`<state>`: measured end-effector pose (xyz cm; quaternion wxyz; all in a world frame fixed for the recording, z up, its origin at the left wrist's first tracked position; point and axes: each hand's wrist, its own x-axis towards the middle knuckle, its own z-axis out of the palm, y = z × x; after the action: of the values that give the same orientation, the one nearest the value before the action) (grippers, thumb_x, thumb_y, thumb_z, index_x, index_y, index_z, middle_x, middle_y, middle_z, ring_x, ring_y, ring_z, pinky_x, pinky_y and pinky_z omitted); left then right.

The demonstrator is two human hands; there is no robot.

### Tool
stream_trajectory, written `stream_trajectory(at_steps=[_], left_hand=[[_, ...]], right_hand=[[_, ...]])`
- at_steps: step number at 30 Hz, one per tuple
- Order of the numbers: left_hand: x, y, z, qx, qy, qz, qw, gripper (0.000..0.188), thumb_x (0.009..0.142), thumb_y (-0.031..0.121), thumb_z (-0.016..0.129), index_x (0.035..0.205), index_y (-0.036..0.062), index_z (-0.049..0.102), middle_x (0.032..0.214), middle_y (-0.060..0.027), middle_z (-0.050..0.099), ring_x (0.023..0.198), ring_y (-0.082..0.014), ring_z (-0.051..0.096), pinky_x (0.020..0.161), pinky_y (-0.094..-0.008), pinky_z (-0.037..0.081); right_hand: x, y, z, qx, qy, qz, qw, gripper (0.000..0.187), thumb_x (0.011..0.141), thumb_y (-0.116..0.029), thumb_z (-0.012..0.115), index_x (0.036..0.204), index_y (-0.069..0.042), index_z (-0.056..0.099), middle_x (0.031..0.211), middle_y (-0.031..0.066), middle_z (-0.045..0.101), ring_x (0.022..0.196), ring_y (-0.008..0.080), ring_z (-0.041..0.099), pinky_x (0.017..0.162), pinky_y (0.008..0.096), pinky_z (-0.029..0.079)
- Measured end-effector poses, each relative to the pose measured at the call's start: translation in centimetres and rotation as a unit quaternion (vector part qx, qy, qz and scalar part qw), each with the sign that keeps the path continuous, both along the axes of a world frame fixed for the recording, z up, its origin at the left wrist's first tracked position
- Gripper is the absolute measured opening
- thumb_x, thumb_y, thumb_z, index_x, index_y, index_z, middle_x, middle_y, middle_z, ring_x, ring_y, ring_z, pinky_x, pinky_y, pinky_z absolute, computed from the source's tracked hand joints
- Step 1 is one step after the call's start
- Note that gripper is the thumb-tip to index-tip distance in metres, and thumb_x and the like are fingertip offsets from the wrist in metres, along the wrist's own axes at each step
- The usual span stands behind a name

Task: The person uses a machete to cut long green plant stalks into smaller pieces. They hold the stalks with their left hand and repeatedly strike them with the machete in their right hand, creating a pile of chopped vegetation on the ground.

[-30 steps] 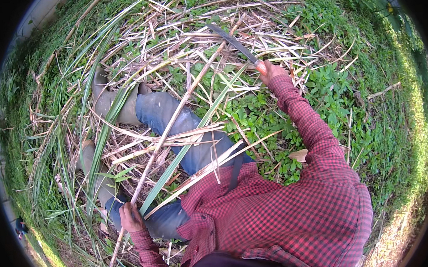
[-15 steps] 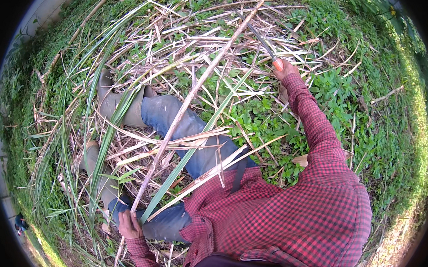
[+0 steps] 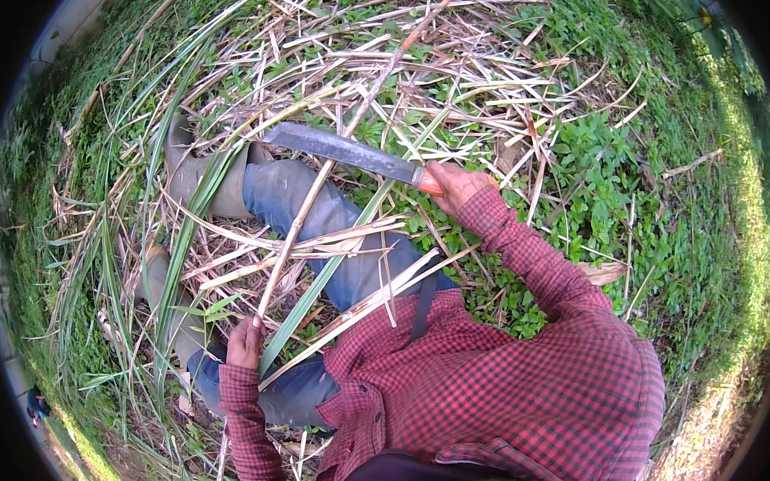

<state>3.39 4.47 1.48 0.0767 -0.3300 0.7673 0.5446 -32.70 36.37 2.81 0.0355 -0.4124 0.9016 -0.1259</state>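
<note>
My left hand (image 3: 245,343) is closed around the near part of a long, thin dry stalk (image 3: 292,238), which slants away to the upper right. My right hand (image 3: 460,186) grips a machete by its orange handle (image 3: 429,183). The wide dark blade (image 3: 347,151) points left and lies across the stalk in the picture, hiding a short piece of it; whether the two touch, I cannot tell. Split pale strips and a long green leaf (image 3: 318,282) rest over my legs in blue trousers (image 3: 310,201), beneath the stalk.
Dry stalk pieces (image 3: 481,90) litter the ground beyond my legs. Long green blades (image 3: 179,258) cover my boots (image 3: 202,175) on the left. Low leafy plants (image 3: 589,189) grow at the right. A small distant figure (image 3: 37,403) shows at the far left edge.
My right hand has swung left and nearer, bringing the machete blade across the stalk. My left hand has shifted a little farther from me with the stalk, which has also moved.
</note>
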Motion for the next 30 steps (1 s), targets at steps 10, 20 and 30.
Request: stream_trajectory(at_steps=[10,20,30], left_hand=[[-1.8,1.3,-0.1,-0.07,0.045,-0.044,0.996,0.031,0.094,0.027,0.05,0.076,0.0016,0.052,0.057,-0.0031,0.045,0.055,-0.0118,0.042,0.053,-0.029,0.037],[-3.2,1.2,2.7,-0.074,-0.014,-0.035,0.997,0.034,0.093,0.028,0.05,0.074,-0.0007,0.051,0.057,-0.0043,0.045,0.054,-0.0135,0.042,0.052,-0.0304,0.035],[-3.3,-0.6,2.4,0.128,-0.021,-0.041,0.991,0.039,0.095,0.036,0.044,0.072,0.0054,0.05,0.055,0.0039,0.037,0.047,-0.0059,0.032,0.044,-0.0223,0.025]], right_hand=[[-11.9,1.2,-1.5,0.116,-0.041,-0.326,0.937,0.048,0.078,-0.031,0.063,0.12,-0.016,0.047,0.097,0.0181,0.064,0.09,0.0348,0.063,0.077,0.0452,0.05],[-1.4,0.0,0.1,0.113,-0.01,-0.006,0.993,0.046,0.075,-0.026,0.065,0.114,-0.011,0.045,0.087,0.0163,0.064,0.078,0.034,0.064,0.068,0.0447,0.051],[-15.4,2.3,-2.3,0.111,-0.043,-0.347,0.93,0.046,0.076,-0.033,0.065,0.113,-0.01,0.052,0.098,0.0188,0.064,0.093,0.0336,0.062,0.08,0.0438,0.05]])
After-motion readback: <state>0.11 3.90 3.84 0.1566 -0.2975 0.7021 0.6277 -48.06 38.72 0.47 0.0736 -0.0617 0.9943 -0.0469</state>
